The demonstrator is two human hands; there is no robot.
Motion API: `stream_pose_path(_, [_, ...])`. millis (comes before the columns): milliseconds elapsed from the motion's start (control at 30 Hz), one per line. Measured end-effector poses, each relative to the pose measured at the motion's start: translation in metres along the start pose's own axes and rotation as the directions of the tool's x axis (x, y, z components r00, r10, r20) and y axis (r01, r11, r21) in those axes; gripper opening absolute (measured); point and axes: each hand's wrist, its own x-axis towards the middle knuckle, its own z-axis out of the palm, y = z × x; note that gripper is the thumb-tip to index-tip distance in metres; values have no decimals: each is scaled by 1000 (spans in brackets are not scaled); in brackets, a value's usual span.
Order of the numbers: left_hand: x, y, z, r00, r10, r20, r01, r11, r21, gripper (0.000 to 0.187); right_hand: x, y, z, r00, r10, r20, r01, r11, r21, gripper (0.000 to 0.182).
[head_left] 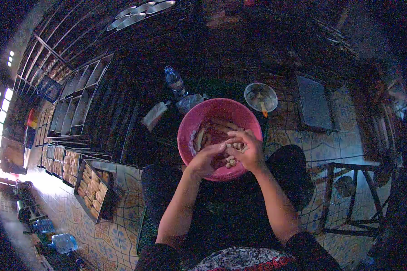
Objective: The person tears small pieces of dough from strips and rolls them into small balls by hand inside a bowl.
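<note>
A pink basin [185, 144] stands in front of my lap, and both hands are over it. My right hand [251, 153] is curled round several small pale lumps [237, 146] that look like dough or peeled cloves. More such lumps [230, 161] show just below its fingers. My left hand [205, 159] is closed, its fingertips close to the right hand's fingers; what lies between them is hidden. Long pale pieces [202, 137] rest inside the basin along its far and left side.
Beyond the basin are a plastic bottle [175, 83], a clear bag [154, 115] and a metal bowl [261, 95] with an orange-handled utensil. Trays of bread-like rolls [92, 189] line the left floor. A metal frame stand [352, 198] and a dark tray [314, 101] are on the right.
</note>
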Motion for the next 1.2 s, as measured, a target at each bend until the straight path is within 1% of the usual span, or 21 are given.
stream_pose_path(33, [4, -4, -8, 1000, -1, 2, 1, 1000, 1, 38, 2, -4, -1, 999, -45, 13, 46, 998, -46, 48])
stream_pose_path(100, [12, -10, -21, 981, 82, -174, -76, 996, 41, 35, 5, -6, -2, 995, -92, 27, 94, 991, -93, 46])
stream_pose_path(233, [11, -10, -19, 956, 119, -270, -104, 992, 68, 31, 6, -3, 0, 985, -169, 21, 169, 962, -213, 43])
stream_pose_path(333, [14, -11, -23, 933, 198, -300, -126, 962, 242, 28, 5, 10, 0, 980, -187, 73, 200, 930, -308, 41])
stream_pose_path(400, [16, -11, -16, 890, 276, -364, -35, 835, 549, 30, 2, 12, 0, 971, -196, 138, 235, 894, -381, 39])
stream_pose_path(433, [13, -9, -9, 890, 274, -365, -33, 836, 548, 30, -1, 8, 1, 983, -80, 168, 149, 881, -448, 35])
stream_pose_path(467, [9, -9, -3, 880, 367, -303, -71, 731, 679, 32, -3, 6, 1, 982, 38, 187, 65, 855, -515, 31])
stream_pose_path(500, [6, -6, 4, 865, 447, -226, -106, 604, 790, 35, -4, 11, 2, 982, 38, 186, 64, 855, -514, 31])
stream_pose_path(533, [7, -5, 2, 866, 447, -225, -106, 603, 790, 35, -5, 19, 3, 978, 151, 145, -55, 852, -520, 28])
stream_pose_path(567, [8, -3, -2, 815, 571, -96, -154, 374, 915, 34, -5, 26, 3, 959, 263, 103, -173, 836, -521, 27])
stream_pose_path(600, [9, -1, -6, 755, 653, 60, -179, 117, 977, 33, -3, 25, 2, 959, 263, 101, -174, 835, -522, 27])
stream_pose_path(633, [6, 1, -11, 755, 652, 62, -180, 117, 977, 33, -1, 24, 1, 967, 254, 15, -218, 859, -463, 25])
stream_pose_path(700, [2, 5, -23, 732, 678, 62, 76, -172, 982, 32, 1, 18, -3, 967, 246, -70, -253, 881, -399, 24])
stream_pose_path(733, [4, 1, -29, 730, 680, 62, 77, -172, 982, 32, 3, 10, -7, 961, 273, -41, -265, 869, -418, 24])
stream_pose_path(800, [14, -16, -47, 768, 616, -176, 385, -223, 896, 41, 3, 9, -10, 953, 304, -8, -277, 857, -435, 24])
stream_pose_path(933, [41, -52, -88, 671, 708, -222, 456, -158, 876, 46, -2, 31, -4, 996, 77, 56, -43, 891, -453, 24])
stream_pose_path(1000, [41, -51, -90, 642, 721, -261, 406, -30, 913, 46, -3, 37, -2, 995, 1, 103, 41, 915, -402, 25])
stream_pose_path(1067, [47, -52, -87, 648, 710, -276, 459, -74, 886, 45, -6, 39, -1, 966, 3, 260, 117, 887, -447, 27])
stream_pose_path(1100, [49, -54, -91, 652, 699, -294, 508, -115, 853, 44, -7, 34, 0, 966, 2, 260, 118, 888, -445, 27])
stream_pose_path(1167, [55, -64, -118, 647, 734, -205, 468, -170, 867, 45, -8, 17, 1, 868, 369, 331, -267, 911, -315, 29])
stream_pose_path(1200, [62, -69, -137, 637, 763, -109, 425, -229, 876, 45, -7, 9, 1, 871, 366, 329, -265, 912, -313, 29])
